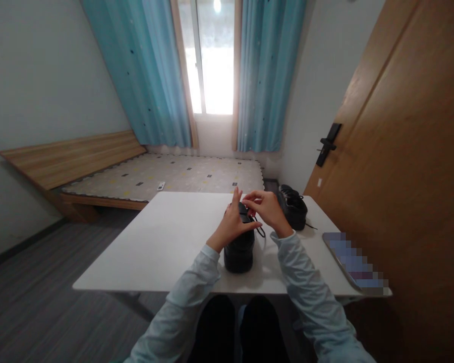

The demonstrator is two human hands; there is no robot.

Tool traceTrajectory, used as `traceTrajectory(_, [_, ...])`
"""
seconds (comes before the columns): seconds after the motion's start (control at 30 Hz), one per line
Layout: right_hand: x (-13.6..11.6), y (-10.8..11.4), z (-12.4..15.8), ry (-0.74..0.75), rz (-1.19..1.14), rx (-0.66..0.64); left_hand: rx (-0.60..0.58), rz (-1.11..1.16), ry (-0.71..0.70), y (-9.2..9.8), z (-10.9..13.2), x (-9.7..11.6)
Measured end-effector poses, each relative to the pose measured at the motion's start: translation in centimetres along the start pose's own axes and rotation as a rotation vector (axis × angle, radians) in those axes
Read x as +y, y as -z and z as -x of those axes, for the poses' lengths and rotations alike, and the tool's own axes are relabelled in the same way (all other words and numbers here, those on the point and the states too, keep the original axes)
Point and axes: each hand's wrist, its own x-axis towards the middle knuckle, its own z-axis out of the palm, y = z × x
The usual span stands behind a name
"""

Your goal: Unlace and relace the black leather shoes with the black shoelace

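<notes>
A black shoe (239,254) stands on the white table in front of me, its heel end towards me. My left hand (232,222) lies over its left side and top, thumb stretched to the right and fingers pointing up and apart. From the right, my right hand (265,205) reaches over the front part of the shoe with thumb and fingertips pinched together at the laces. A loop of black shoelace (262,232) hangs below those fingertips. Both hands hide most of the shoe's lacing.
Another black shoe (293,207) sits to the right on the table (151,252), a lace end trailing from it. A tablet-like device (348,262) with a blurred screen lies at the right edge. Beyond stand a bed (181,174) and, to the right, a wooden door (401,151).
</notes>
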Motion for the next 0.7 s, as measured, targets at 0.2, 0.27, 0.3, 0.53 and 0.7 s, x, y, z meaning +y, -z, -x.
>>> traceTrajectory(0.2, [-2.6, -0.4, -0.2, 0.002, -0.216, -0.148, 0.001, 0.308, 0.076, 0.2, -1.0, 1.2])
traceTrajectory(0.27, [-3.3, 0.3, -0.6, 0.040, -0.239, -0.086, -0.129, 0.412, 0.100, 0.7, -0.9, 1.8])
traceTrajectory(0.3, [-3.7, 0.7, -0.9, 0.071, -0.253, -0.034, -0.187, 0.439, 0.114, 1.1, -0.8, 2.1])
traceTrajectory(0.53, [-5.6, 4.5, -3.2, 0.142, -0.379, 0.348, -0.279, 0.182, 0.085, 4.3, -1.1, 3.6])
traceTrajectory(0.7, [-4.5, 6.6, -3.7, 0.145, -0.402, 0.508, -0.140, 0.068, 0.034, 5.0, -1.6, 3.8])
